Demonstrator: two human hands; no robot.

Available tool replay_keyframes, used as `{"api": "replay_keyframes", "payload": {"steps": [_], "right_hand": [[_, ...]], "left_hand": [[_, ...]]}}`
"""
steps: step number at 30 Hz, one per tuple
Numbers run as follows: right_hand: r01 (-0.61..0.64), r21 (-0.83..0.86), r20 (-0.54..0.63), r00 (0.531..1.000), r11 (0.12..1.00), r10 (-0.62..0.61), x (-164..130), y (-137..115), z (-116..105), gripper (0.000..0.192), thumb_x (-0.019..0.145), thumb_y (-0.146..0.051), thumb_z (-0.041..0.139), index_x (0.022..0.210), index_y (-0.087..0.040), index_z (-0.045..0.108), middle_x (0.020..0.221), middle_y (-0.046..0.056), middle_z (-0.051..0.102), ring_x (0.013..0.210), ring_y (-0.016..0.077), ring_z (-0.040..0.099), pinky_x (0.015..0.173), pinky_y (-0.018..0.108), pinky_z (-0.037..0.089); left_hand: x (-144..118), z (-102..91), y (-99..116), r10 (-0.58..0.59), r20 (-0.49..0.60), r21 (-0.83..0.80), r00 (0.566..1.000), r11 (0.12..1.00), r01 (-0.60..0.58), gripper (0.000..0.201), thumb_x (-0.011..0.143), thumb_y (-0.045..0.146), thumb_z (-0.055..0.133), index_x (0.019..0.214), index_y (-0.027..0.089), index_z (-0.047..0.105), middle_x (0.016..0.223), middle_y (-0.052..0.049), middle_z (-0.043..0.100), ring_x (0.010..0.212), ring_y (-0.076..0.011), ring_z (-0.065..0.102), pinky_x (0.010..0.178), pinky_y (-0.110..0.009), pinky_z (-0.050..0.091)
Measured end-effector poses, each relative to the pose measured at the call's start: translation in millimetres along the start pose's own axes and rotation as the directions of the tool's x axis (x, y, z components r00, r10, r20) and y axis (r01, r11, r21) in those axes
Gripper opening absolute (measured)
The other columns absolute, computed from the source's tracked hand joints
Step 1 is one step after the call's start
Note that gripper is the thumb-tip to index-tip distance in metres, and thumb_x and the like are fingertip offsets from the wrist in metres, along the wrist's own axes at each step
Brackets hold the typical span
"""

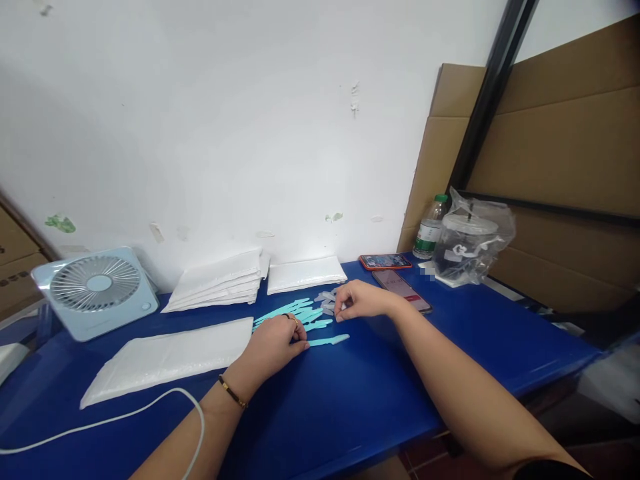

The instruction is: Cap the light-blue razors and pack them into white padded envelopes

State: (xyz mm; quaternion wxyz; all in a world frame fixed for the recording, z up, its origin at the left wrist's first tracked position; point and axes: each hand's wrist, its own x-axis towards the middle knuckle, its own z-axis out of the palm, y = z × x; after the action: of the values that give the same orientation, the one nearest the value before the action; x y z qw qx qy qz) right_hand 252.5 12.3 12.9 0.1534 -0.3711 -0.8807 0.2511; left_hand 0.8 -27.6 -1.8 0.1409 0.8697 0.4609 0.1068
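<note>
table (pixel 350 413) deep blue | strips (pixel 295 312) turquoise | caps (pixel 327 301) translucent grey-white | mailers (pixel 170 357) white | fan (pixel 95 290) pale blue with white grille | cable (pixel 100 421) white | bracelet (pixel 233 392) gold | phones (pixel 385 261) red-edged | cardboard (pixel 565 133) brown | bottle cap (pixel 441 198) green

Left hand (pixel 274 343) flat, right hand (pixel 361 300) fingers pinched.

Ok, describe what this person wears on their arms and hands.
Both forearms are bare, with no gloves. The left hand carries a ring on one finger, and a thin dark bracelet with gold-coloured ends sits at that wrist. The right hand shows no jewellery; a dark sleeve edge shows at the upper arm.
</note>
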Motion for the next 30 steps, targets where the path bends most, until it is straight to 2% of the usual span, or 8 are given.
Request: {"api": "replay_keyframes", "payload": {"steps": [4, 6, 9, 12, 18, 23, 27, 30], "right_hand": [[-0.021, 0.051, 0.104, 0.994, 0.998, 0.016, 0.1, -6.8, 3.5, 0.034, 0.059, -0.041, 0.073, 0.084, -0.019, 0.073, 0.071, 0.000, 0.064, 0.059, 0.0116, 0.054, 0.052, 0.020, 0.037], [-0.023, 0.035, 0.105, 0.994, 0.999, 0.020, 1.9, -8.4, 6.8, 0.028, 0.061, -0.038, 0.073, 0.081, -0.018, 0.073, 0.069, 0.000, 0.065, 0.059, 0.0122, 0.056, 0.052, 0.020, 0.038], [0.007, 0.011, 0.062, 0.998, 1.000, -0.007, 5.1, -9.0, 10.9, 0.018, 0.067, -0.032, 0.068, 0.077, -0.018, 0.073, 0.069, 0.001, 0.066, 0.061, 0.0130, 0.058, 0.055, 0.020, 0.039], [0.009, 0.044, -0.002, 1.000, 0.999, -0.008, 6.3, -7.5, 12.3, 0.023, 0.066, -0.034, 0.069, 0.081, -0.017, 0.071, 0.071, 0.002, 0.067, 0.061, 0.0139, 0.060, 0.055, 0.021, 0.041], [-0.085, 0.241, -0.110, 0.987, 0.967, 0.114, -2.2, 2.5, 1.2, 0.024, 0.072, -0.036, 0.063, 0.079, -0.014, 0.068, 0.065, 0.003, 0.065, 0.054, 0.0138, 0.060, 0.053, 0.022, 0.043], [-0.040, 0.424, -0.308, 0.933, 0.905, 0.186, -7.3, -0.3, -10.1, 0.041, 0.072, -0.037, 0.065, 0.106, -0.017, 0.058, 0.061, -0.001, 0.062, 0.050, 0.0126, 0.059, 0.052, 0.023, 0.044], [0.009, 0.463, -0.381, 0.905, 0.886, 0.190, -2.5, -9.2, -6.5, 0.032, 0.072, -0.042, 0.064, 0.091, -0.016, 0.062, 0.059, 0.000, 0.061, 0.046, 0.0116, 0.057, 0.048, 0.023, 0.042], [0.015, 0.494, -0.426, 0.876, 0.870, 0.227, 1.8, -11.7, -1.6, 0.032, 0.072, -0.043, 0.064, 0.088, -0.014, 0.066, 0.054, 0.000, 0.060, 0.046, 0.0117, 0.056, 0.050, 0.024, 0.044]], "left_hand": [[0.2, 1.6, -2.8, -0.046, -0.028, 0.014, 0.999, 0.999, 0.046, 0.019, 0.078, 0.033, 0.049, 0.071, 0.022, 0.061, 0.079, -0.001, 0.063, 0.069, -0.0146, 0.055, 0.059, -0.025, 0.035], [0.9, 0.9, -5.2, -0.060, -0.029, 0.011, 0.998, 0.998, 0.060, 0.022, 0.080, 0.033, 0.046, 0.068, 0.020, 0.059, 0.078, -0.001, 0.063, 0.067, -0.0144, 0.054, 0.057, -0.025, 0.034], [1.9, -0.7, -6.8, -0.060, -0.041, -0.011, 0.997, 0.998, 0.060, 0.022, 0.081, 0.033, 0.045, 0.067, 0.020, 0.058, 0.078, -0.002, 0.062, 0.068, -0.0148, 0.054, 0.057, -0.025, 0.034], [2.9, -2.9, -7.6, -0.043, -0.088, -0.048, 0.995, 0.998, 0.039, 0.022, 0.082, 0.032, 0.042, 0.070, 0.020, 0.057, 0.078, -0.002, 0.061, 0.071, -0.0154, 0.055, 0.060, -0.025, 0.036], [4.5, -11.6, -17.2, -0.092, -0.187, -0.184, 0.978, 0.981, 0.057, 0.025, 0.083, 0.037, 0.040, 0.070, 0.019, 0.052, 0.078, -0.004, 0.061, 0.071, -0.0168, 0.056, 0.065, -0.028, 0.040], [4.9, -17.6, -24.6, -0.217, -0.112, -0.577, 0.970, 0.809, 0.114, 0.026, 0.084, 0.044, 0.038, 0.079, 0.020, 0.045, 0.075, -0.001, 0.064, 0.060, -0.0129, 0.057, 0.056, -0.024, 0.040], [2.3, -20.1, -23.4, -0.206, -0.167, -0.657, 0.964, 0.752, 0.047, 0.027, 0.083, 0.045, 0.041, 0.075, 0.019, 0.046, 0.069, 0.001, 0.059, 0.053, -0.0093, 0.044, 0.054, -0.022, 0.036], [0.0, -23.3, -21.7, -0.231, -0.201, -0.727, 0.952, 0.686, 0.014, 0.022, 0.079, 0.041, 0.049, 0.076, 0.019, 0.049, 0.069, 0.002, 0.056, 0.060, -0.0103, 0.046, 0.060, -0.023, 0.038]]}}
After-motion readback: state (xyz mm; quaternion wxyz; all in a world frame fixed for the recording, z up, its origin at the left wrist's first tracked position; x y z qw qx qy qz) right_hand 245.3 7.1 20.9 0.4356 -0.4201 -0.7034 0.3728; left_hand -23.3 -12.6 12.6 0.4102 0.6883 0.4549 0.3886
